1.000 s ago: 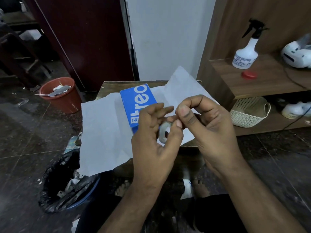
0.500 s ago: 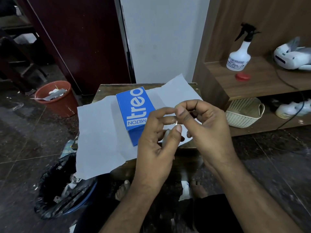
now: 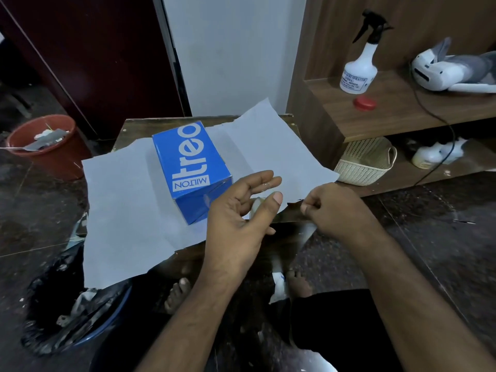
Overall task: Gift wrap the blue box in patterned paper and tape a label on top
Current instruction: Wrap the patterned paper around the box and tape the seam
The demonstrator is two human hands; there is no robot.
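Blue box (image 3: 192, 167) sits on the sheet of wrapping paper (image 3: 120, 210), which is spread plain side up over the small wooden table (image 3: 134, 127). Paper is flat on all sides, so no fold has been started. Box is upright on the sheet, its printed top face toward the camera.

Change over the last second: both hands were together at chest height, working the edge of the tape roll (image 3: 256, 206). Now they are drawn apart. Left hand (image 3: 241, 218) holds the roll between thumb and lower fingers, with the index and middle fingers extended. Right hand (image 3: 330, 208) has moved off to the right, its fingertips pinched tight near the paper's near right corner. A strip of clear tape probably runs between the hands, though the tape itself is too thin and clear to make out. A faint glint on the left fingers may be tape.

Reading: the tape end seems to be found and a length is being pulled. Wrapping proper has not begun, and no label is visible.

Off-task: red bucket (image 3: 45, 146) at left, spray bottle (image 3: 358, 68) and red cap (image 3: 364, 103) on the shelf, woven basket (image 3: 366, 162) below, black bin bag (image 3: 69, 315) by the floor.
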